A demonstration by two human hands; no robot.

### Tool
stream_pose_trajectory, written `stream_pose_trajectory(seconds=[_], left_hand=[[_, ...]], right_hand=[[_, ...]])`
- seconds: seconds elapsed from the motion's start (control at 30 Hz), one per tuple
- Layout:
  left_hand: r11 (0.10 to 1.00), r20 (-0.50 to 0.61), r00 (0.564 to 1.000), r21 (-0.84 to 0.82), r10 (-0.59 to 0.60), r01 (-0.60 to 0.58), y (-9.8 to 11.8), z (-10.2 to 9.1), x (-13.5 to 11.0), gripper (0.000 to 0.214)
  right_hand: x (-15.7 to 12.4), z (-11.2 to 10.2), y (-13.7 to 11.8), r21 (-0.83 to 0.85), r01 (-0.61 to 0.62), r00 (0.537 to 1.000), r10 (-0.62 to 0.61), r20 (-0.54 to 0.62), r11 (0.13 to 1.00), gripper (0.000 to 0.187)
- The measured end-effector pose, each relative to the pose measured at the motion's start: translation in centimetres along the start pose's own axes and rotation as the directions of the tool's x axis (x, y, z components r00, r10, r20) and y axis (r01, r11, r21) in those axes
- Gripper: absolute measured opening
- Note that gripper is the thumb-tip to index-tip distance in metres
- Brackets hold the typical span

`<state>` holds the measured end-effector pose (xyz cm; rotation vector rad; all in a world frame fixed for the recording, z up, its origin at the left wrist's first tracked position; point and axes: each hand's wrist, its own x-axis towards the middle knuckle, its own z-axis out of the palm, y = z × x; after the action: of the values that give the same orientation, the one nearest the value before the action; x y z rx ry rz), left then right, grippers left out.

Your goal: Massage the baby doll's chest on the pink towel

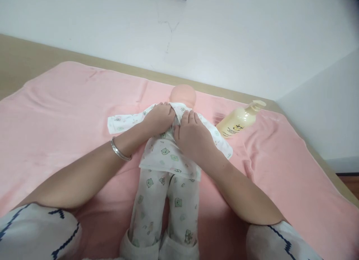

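A doll with a bare, rounded head (183, 95) lies on a pink blanket, dressed in a white shirt (159, 153) and matching pants (150, 204) printed with small green animals. At the upper chest, my left hand (159, 119) has its fingers curled on the shirt's front near the neck, closed on the cloth. Close beside it, my right hand (195, 136) lies over the other side of the shirt front, fingers stretched out towards the doll's shoulder. The thumb of that hand rests near the front opening. Both shirt sleeves spread out sideways.
A pale yellow pump bottle (237, 121) lies tilted on the blanket, right of the doll. The pink blanket (70, 114) covers most of a wooden surface (17, 61). Behind it stands a white wall (112, 31). A silver bangle (119, 150) is on my left wrist.
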<state>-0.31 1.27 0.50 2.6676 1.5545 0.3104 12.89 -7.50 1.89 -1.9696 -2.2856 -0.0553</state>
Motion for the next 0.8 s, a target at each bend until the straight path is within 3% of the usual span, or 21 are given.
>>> stream_pose_trajectory(seconds=[0.13, 0.23, 0.4, 0.6, 0.7, 0.8], left_hand=[[0.987, -0.016, 0.997, 0.144, 0.072, -0.069, 0.6, -0.1, -0.8, 0.041], [0.959, 0.036, 0.99, 0.245, 0.139, -0.144, 1.9, -1.2, -2.1, 0.039], [0.934, 0.076, 0.967, 0.251, 0.244, -0.256, 3.1, -2.2, -3.2, 0.031], [0.999, 0.051, 0.998, -0.048, 0.027, -0.024, 0.4, -1.4, -0.8, 0.037], [0.999, 0.044, 0.999, -0.032, -0.011, 0.012, -0.2, -0.9, -0.3, 0.04], [0.999, -0.008, 0.999, 0.042, 0.031, -0.03, 0.6, -0.9, -0.9, 0.04]], right_hand=[[1.5, -0.4, 0.9, 0.127, -0.018, 0.999, 0.014, 0.032, 0.992, 0.064], [3.6, 0.1, 2.5, 0.236, -0.08, 0.997, 0.075, 0.031, 0.969, 0.06], [4.7, 1.3, 3.5, 0.196, -0.075, 0.997, 0.078, -0.011, 0.978, 0.062], [1.2, 0.7, 0.9, 0.022, 0.043, 0.999, -0.042, -0.015, 0.999, 0.069], [0.3, 0.5, 0.3, 0.047, 0.042, 0.999, -0.041, -0.032, 0.998, 0.068], [1.5, 0.6, 1.2, 0.17, 0.048, 0.998, -0.042, -0.04, 0.984, 0.063]])
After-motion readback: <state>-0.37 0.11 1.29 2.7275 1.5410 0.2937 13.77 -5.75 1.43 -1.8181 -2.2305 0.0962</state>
